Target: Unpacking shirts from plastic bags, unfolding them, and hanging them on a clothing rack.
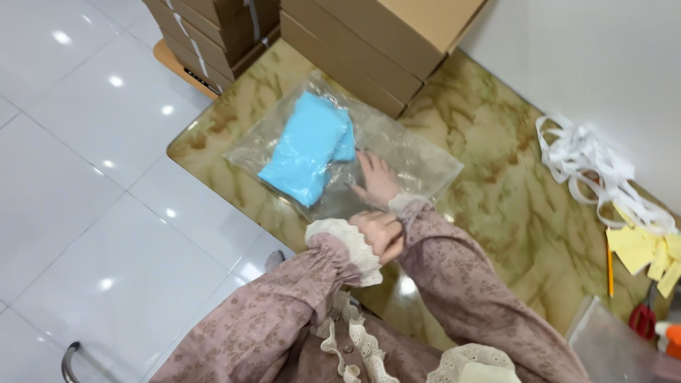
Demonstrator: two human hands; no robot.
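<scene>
A clear plastic bag point(411, 152) lies flat on the green marbled table point(511, 206), with a folded light blue cloth point(306, 149) inside its left half. My right hand point(376, 177) rests flat on the bag with fingers spread, just right of the blue cloth. My left hand point(379, 234) is curled at the bag's near edge, close against my right wrist; whether it pinches the bag's edge or my sleeve cuff I cannot tell. Both arms wear pink patterned sleeves with lace cuffs.
Stacked brown cardboard boxes point(376, 42) stand at the table's far side, more boxes point(213, 28) to their left. At right lie a tangle of white strips point(589, 163), yellow paper pieces point(645, 248), a pencil point(609, 269), red-handled scissors point(642, 319) and another clear bag point(610, 347). White floor tiles point(85, 177) lie left.
</scene>
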